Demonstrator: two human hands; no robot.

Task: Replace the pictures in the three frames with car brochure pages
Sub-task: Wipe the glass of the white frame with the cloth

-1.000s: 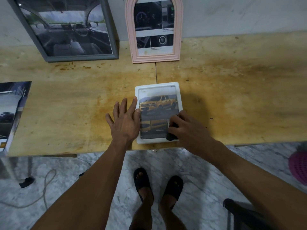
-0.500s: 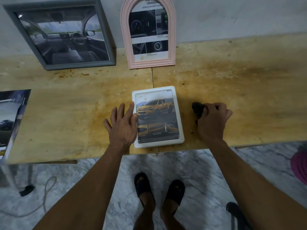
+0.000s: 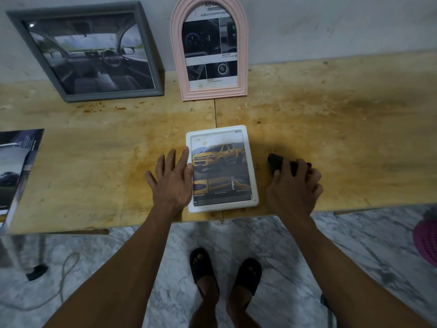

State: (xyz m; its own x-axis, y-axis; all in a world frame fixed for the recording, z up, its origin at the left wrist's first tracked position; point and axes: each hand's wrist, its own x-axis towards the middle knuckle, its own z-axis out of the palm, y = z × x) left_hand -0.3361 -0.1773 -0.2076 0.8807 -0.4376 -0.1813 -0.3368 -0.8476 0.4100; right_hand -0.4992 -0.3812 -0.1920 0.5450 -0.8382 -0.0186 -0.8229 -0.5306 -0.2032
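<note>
At the far left of the desk (image 3: 94, 162) we see a car brochure (image 3: 16, 171) lying flat. Behind it a grey frame (image 3: 89, 53) with a car-interior page leans on the wall, and a pink arched frame (image 3: 209, 50) stands to its right. Our left hand (image 3: 172, 181) lies flat, fingers straight, thumb touching the left edge of the white frame (image 3: 221, 169), which lies face up near the front edge, showing a yellow pickup page. Just right of it, our right hand (image 3: 293, 188) curls round a small black object (image 3: 276, 162).
</note>
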